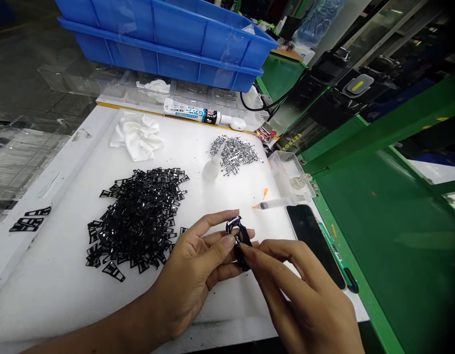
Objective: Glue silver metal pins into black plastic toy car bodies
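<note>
Between the thumb and fingers of my left hand [192,263] is a small glossy black part [245,236] with a rounded opening at its upper end. My right hand [308,295] pinches the lower right side of this part, its fingertips close to my left thumb. A shiny bit shows inside the opening, too small to name. Left of my hands lies a heap of black openwork pieces [138,216]. Farther back is a pile of small silver metal pieces [236,152], with a white squeeze bulb [211,169] beside it.
A syringe [281,202] with an orange tip, a phone [316,243] and a green-handled tool [336,255] lie at the right. Behind are a white cloth [136,135], a glue tube [190,112] and stacked blue bins [168,42]. A green metal frame [382,236] borders the right side.
</note>
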### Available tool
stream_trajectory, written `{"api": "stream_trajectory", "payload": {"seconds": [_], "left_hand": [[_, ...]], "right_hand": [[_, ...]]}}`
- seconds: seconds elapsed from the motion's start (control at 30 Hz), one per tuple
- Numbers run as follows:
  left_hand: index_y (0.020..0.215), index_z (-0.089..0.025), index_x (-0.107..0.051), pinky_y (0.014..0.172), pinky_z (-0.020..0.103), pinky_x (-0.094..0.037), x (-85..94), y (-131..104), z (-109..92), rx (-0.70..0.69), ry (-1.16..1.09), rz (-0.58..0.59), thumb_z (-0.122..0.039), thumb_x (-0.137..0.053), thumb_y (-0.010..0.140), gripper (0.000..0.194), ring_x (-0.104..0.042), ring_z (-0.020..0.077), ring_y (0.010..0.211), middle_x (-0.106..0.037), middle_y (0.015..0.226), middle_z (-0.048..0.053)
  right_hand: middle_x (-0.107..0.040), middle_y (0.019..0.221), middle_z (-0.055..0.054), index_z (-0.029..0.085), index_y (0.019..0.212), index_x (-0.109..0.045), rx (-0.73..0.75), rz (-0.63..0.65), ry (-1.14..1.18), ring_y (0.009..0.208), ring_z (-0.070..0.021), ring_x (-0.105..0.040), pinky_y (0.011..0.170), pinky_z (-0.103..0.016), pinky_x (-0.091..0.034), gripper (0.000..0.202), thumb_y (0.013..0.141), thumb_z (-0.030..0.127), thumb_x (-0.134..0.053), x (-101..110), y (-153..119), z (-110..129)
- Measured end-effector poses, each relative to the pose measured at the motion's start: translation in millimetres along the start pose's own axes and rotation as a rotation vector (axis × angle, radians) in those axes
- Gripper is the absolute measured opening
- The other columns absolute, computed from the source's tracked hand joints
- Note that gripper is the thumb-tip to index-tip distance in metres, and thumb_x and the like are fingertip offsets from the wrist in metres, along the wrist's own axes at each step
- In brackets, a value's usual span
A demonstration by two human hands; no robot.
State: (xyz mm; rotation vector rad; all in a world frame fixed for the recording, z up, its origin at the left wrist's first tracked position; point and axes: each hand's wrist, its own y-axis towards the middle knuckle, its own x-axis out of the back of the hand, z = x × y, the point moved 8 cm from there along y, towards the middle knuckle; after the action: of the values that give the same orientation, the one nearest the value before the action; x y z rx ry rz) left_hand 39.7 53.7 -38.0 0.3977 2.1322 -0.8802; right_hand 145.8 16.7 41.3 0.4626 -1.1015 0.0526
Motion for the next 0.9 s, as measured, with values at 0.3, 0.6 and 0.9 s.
{"api": "stream_trajectory", "payload": {"seconds": [0.3,0.6,0.9], "left_hand": [[0.131,-0.02,-0.053,0.094,0.032,-0.054,-1.6,-2,-8,-0.099,-0.016,-0.024,-0.019,-0.063,0.094,0.039,-0.07,0.0202,0.109,-0.075,0.114,0.012],[0.122,-0.03,-0.053,0.1,0.03,-0.049,-9.9,-13,-4,-0.309,0.438,0.113,-0.025,-0.052,0.101,0.022,-0.063,0.017,0.117,-0.066,0.132,0.003],[0.114,-0.027,-0.067,0.08,0.026,-0.056,-14.7,-26,-14,-0.425,0.633,-0.032,-0.032,-0.062,0.094,0.021,-0.072,0.0176,0.086,-0.076,0.09,0.002]], "right_hand": [[-0.057,0.11,-0.013,0.025,0.137,-0.06,-0.163,-0.121,-0.038,0.094,-0.0197,-0.065,0.071,-0.029,-0.061,0.04,0.097,0.022,-0.051,-4,-17,1],[-0.068,0.074,-0.001,0.02,0.096,-0.061,-0.832,-0.103,0.858,0.063,-0.0109,-0.066,0.061,-0.016,-0.057,0.031,0.083,0.044,-0.075,-29,-17,-43],[-0.067,0.087,-0.001,0.021,0.109,-0.062,-0.397,-0.289,0.329,0.075,-0.0122,-0.068,0.07,-0.02,-0.059,0.024,0.087,0.02,-0.072,4,-21,-34]]}}
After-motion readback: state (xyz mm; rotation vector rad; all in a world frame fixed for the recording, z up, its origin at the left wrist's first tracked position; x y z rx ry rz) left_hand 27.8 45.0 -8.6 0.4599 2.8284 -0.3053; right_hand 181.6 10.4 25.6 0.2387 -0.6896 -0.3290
